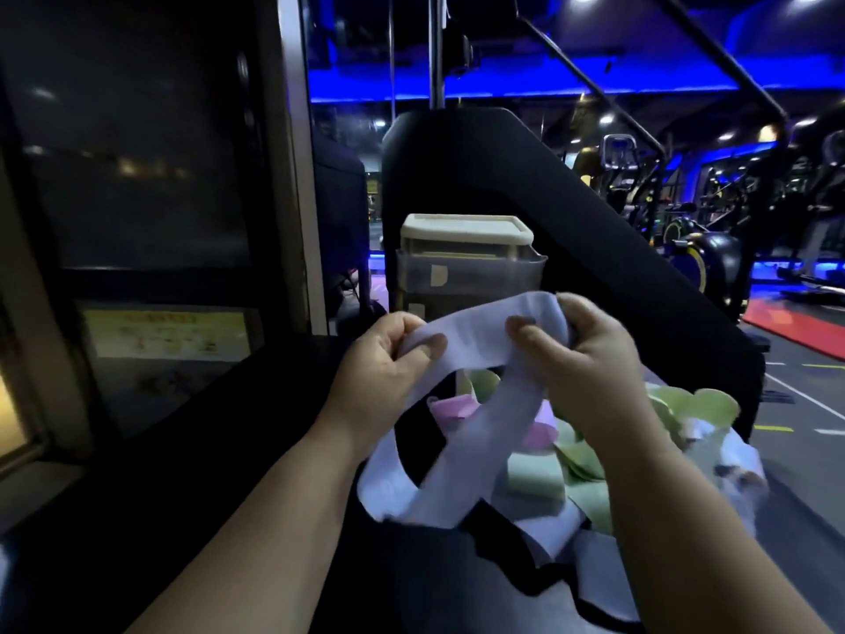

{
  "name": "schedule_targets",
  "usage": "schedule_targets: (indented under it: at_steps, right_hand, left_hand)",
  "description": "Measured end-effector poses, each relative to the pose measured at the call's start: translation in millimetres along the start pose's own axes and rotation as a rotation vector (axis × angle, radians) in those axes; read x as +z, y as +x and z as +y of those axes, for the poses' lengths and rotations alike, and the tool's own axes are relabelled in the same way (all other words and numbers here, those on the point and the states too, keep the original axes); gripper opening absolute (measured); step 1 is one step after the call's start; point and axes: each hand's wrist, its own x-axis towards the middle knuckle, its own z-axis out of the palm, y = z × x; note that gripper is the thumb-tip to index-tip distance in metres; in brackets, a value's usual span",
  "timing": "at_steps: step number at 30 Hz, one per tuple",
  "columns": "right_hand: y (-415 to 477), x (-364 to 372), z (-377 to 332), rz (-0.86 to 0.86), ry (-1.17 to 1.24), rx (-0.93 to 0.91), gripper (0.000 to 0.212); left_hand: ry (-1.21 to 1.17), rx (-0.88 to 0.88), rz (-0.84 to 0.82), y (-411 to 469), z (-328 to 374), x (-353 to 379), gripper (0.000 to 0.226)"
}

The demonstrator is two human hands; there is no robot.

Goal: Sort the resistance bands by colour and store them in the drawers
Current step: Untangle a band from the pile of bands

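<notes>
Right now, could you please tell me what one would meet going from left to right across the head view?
Yellow notice → left hand → right hand, both hands gripping the pale band → exercise bike → red mat.

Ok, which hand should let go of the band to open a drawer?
Left, probably: the left hand only pinches the pale band at an edge, while the right hand has it curved round its fingers, a surer hold. The drawer unit stands just beyond both hands.
</notes>
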Motion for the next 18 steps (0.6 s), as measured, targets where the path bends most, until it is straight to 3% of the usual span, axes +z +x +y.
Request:
schedule_targets:
  at_steps: [2, 8, 12, 18]
  right_hand:
    - [-5.9, 17.2, 10.3, -0.058, 0.079, 0.097, 0.031]
    - [-28.6, 43.1, 51.1, -0.171, -0.084, 0.119, 0.028]
    - [-29.3, 38.5, 63.4, -0.178, -0.123, 0.201, 0.047]
    - [-37.0, 32.3, 53.4, -0.321, -0.169, 0.262, 0.026]
  left_hand:
    - [0.055, -0.026, 0.005, -2.0, -18.0, -11.7, 0.013]
    - [0.27, -0.121, -0.032, -8.0, -78.1, -22.6, 0.011]
    - [0.292, -0.14, -0.051, -5.9, -86.4, -28.4, 0.01]
    - [0.318, -0.121, -0.069, -14.8, -85.7, -26.1, 0.012]
